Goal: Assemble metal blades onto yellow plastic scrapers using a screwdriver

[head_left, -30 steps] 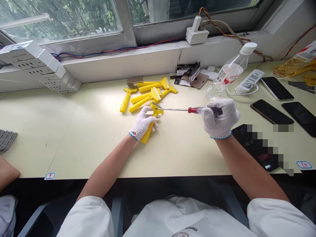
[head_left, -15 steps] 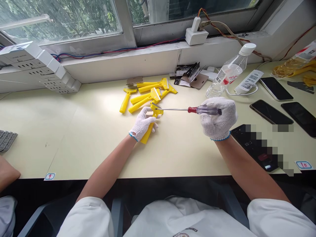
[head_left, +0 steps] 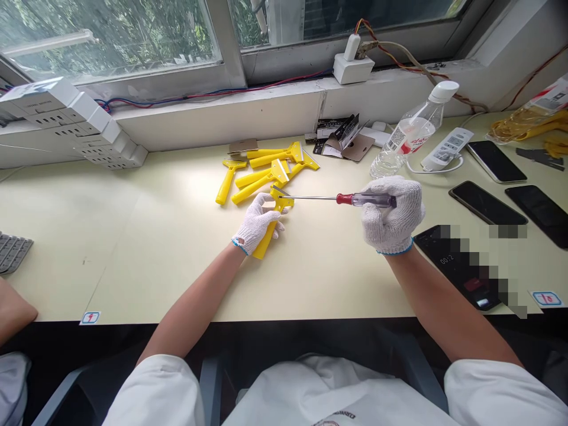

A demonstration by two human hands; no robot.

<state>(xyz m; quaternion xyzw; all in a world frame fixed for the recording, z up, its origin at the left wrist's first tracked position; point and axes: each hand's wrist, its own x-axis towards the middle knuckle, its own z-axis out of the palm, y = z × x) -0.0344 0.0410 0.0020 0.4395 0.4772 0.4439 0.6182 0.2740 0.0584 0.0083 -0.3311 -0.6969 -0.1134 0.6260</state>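
My left hand, in a white knitted glove, is closed round a yellow scraper with its head tilted up and away from me. A screwdriver with a clear and red handle lies level in my gloved right hand, fingers wrapped about the handle. Its long thin shaft points left, and the tip reaches the scraper's head; whether it sits in a screw is too small to tell. Beyond my left hand lies a loose pile of several yellow scrapers, some overlapping.
Behind the pile are opened small black boxes. A water bottle, a power strip and several phones occupy the right side. White boxes are stacked at the back left. Another person's arm rests at the left edge.
My right hand and the screwdriver handle have shifted very slightly, with the grip a little altered. The scraper in my left hand stays in place.
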